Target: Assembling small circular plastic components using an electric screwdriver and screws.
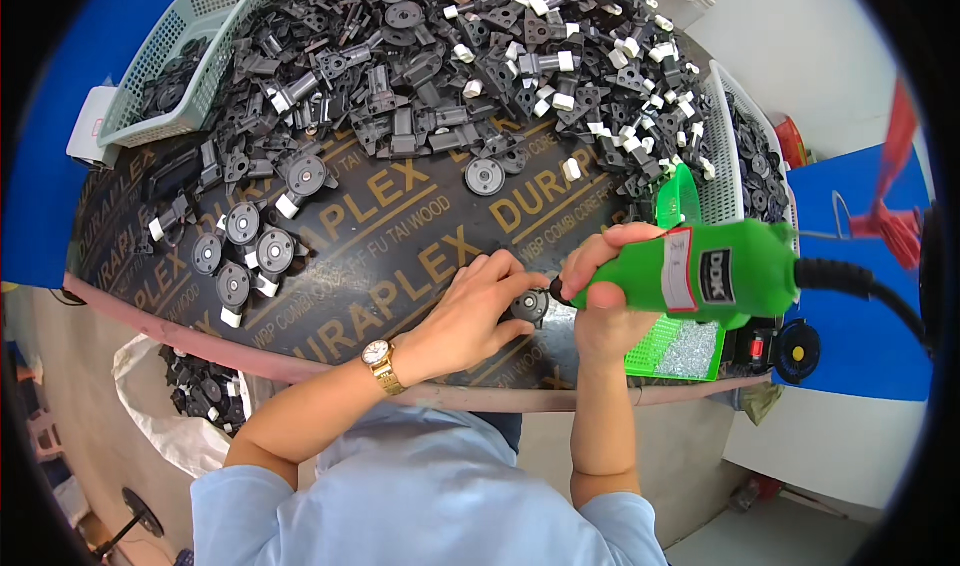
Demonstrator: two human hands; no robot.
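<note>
Gripping a green power tool (pixel 690 271), the right hand (pixel 606 321) is closed round its front; the left hand (pixel 475 311) holds a black wheel (pixel 530 308) between thumb and fingers, just beside the tool's tip; a big heap of parts (pixel 430 61) sits beyond both hands.

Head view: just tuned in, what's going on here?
A person's right hand grips a green power driver, its dark nose pointing left at a small round black part; whether the tip touches is hard to tell. The left hand holds that part near the table's front edge. A big heap of black parts covers the table's far side, a few round ones lie apart at left, and a green tray sits under the driver.
</note>
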